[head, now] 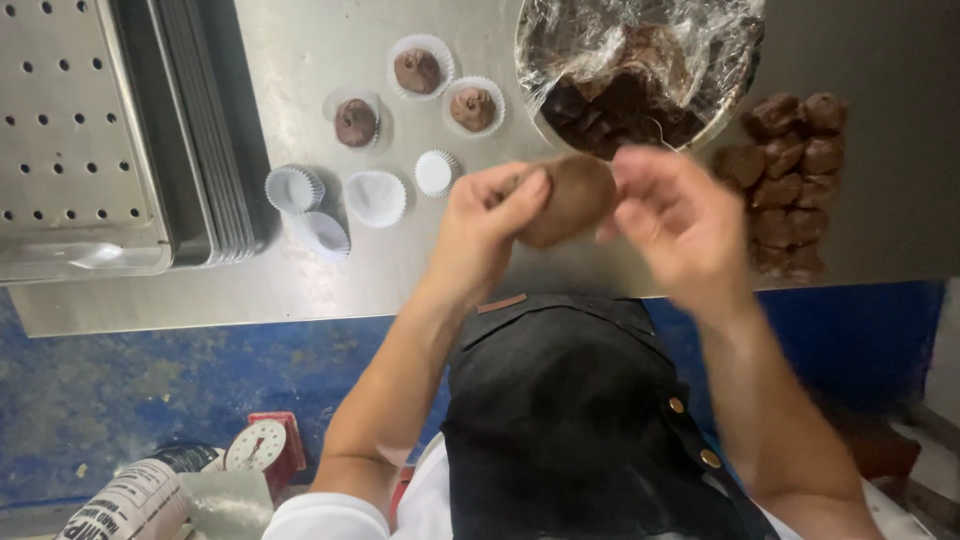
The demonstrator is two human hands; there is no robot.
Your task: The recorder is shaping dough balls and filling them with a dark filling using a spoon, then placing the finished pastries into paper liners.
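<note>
Stainless steel bench (300, 290) carrying a stack of perforated metal trays (90, 140) at its left end. Beside the stack, four empty white fluted paper cups (375, 197); beyond them, three more cups each holding a brown ball (417, 70). Film-lined metal bowl (640, 60) of dark chocolate pieces at the far edge. Below the bench, a blue floor (130, 380) and a small red dial scale (268, 450).

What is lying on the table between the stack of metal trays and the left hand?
In the head view, four empty white paper cups lie between the stack of metal trays and the left hand, which holds a brown dough ball.
</note>
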